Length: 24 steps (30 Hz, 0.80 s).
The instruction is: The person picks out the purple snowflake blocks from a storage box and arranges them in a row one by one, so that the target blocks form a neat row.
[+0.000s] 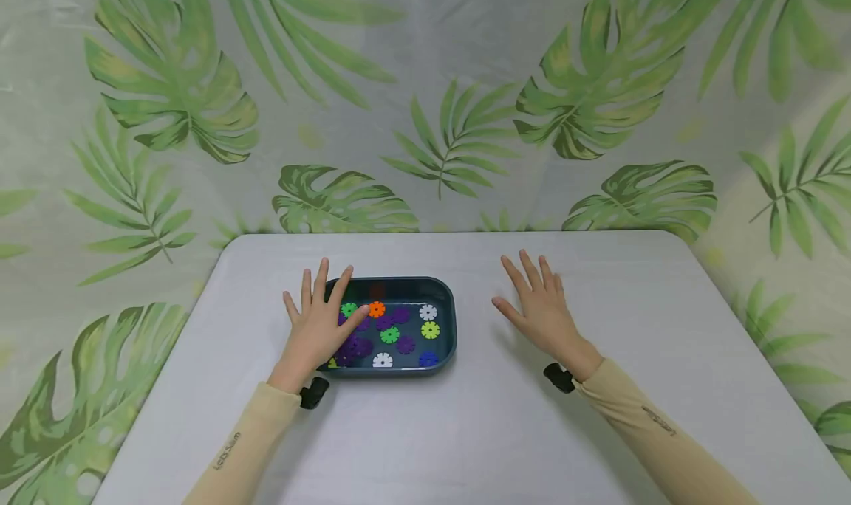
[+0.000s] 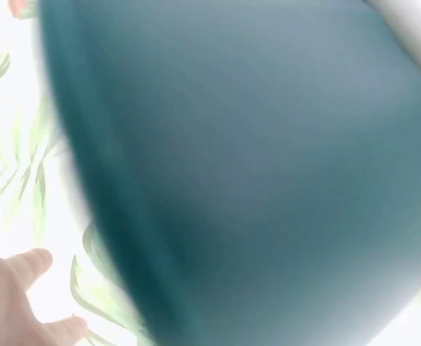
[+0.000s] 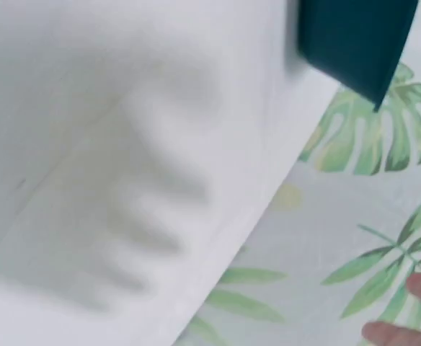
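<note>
A dark teal tray (image 1: 399, 371) stands on the table, left of the middle. Inside lie several notched plastic discs, among them an orange disc (image 1: 377, 309), a white disc (image 1: 428, 312), a green disc (image 1: 389, 334), a blue disc (image 1: 428, 359) and purple ones. With fingers spread, my left hand (image 1: 318, 331) is over the tray's left end and hides part of it; whether it touches the rim I cannot tell. Fingers spread too, my right hand (image 1: 544, 320) hovers right of the tray and holds nothing. The tray's outer wall (image 2: 268, 180) fills most of the left wrist view.
The white table (image 1: 425, 438) has rounded far corners. Behind it hangs a curtain (image 1: 459, 40) printed with green leaves. Each wrist wears a small black device, the left device (image 1: 315, 393) close to the tray's near left corner and the right device (image 1: 559, 378) over the tabletop.
</note>
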{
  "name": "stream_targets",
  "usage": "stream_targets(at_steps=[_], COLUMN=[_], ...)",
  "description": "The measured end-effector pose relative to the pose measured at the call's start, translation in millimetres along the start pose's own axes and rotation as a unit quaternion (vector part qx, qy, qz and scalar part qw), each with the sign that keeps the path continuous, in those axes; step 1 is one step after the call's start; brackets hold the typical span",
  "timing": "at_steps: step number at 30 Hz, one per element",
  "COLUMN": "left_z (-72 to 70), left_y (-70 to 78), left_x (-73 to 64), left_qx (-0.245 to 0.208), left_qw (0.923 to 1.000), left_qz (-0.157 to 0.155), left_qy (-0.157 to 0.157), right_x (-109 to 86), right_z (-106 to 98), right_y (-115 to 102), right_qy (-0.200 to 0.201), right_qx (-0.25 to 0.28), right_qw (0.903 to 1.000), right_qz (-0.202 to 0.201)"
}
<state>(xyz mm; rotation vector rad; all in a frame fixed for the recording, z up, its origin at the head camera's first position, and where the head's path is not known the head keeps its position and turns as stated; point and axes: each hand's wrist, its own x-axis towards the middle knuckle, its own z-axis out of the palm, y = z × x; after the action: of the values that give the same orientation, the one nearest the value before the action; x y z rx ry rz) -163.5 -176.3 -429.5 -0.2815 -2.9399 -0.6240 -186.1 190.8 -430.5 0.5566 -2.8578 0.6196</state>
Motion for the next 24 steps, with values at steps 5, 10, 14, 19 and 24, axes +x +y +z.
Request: stream_targets(at_steps=[5, 10, 14, 19, 24], left_z=[-9.8, -17.9, -20.4, -15.9, -5.1], left_y=[-12.1, -32.3, -47.4, -60.7, -67.9], left_x=[-1.3, -3.5, -7.3, -11.7, -16.2], left_qx=[-0.136, -0.288, -0.442, -0.578, -0.627], left_qw=[0.9906, 0.9566, 0.8944, 0.8099, 0.7691], left_qz=[0.01, -0.016, -0.057, -0.098, -0.12], left_qy=[0.014, 0.041, 0.04, 0.021, -0.021], right_x=[12.3, 24.5, 31.8, 38.1, 44.0], right_z=[2.6, 10.3, 20.5, 38.8, 57.2], right_y=[-19.9, -47.3, -70.8, -96.6, -119.8], right_qy=[-0.029, -0.061, -0.11, -0.183, -0.229], right_qx=[0.118, 0.238, 0.333, 0.431, 0.491], right_qw=[0.9907, 0.9652, 0.9339, 0.8827, 0.8405], right_qz=[-0.062, -0.091, -0.069, -0.042, -0.007])
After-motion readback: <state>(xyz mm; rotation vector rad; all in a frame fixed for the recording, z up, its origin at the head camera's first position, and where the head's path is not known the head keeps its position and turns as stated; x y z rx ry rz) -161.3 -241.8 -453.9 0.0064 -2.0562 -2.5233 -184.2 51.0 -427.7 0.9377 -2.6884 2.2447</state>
